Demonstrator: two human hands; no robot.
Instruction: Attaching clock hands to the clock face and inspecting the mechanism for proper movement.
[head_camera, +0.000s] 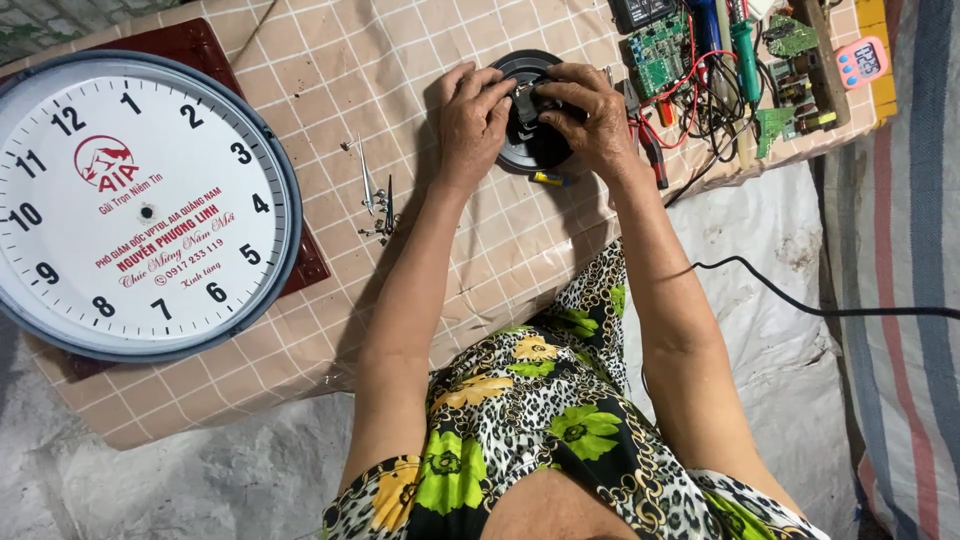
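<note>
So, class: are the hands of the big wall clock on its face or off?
Off. The clock face shows only numerals and a bare centre hole; thin loose metal pieces lie beside it on the checked cloth.

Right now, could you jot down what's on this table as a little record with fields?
left hand: left hand grips the black round part at its left side
right hand: right hand presses on the same part's centre
surface: checked cloth
beside: white wall clock face, no hands fitted
loose bits: clock hands and small screws
far corner: green circuit boards, pink timer
</note>
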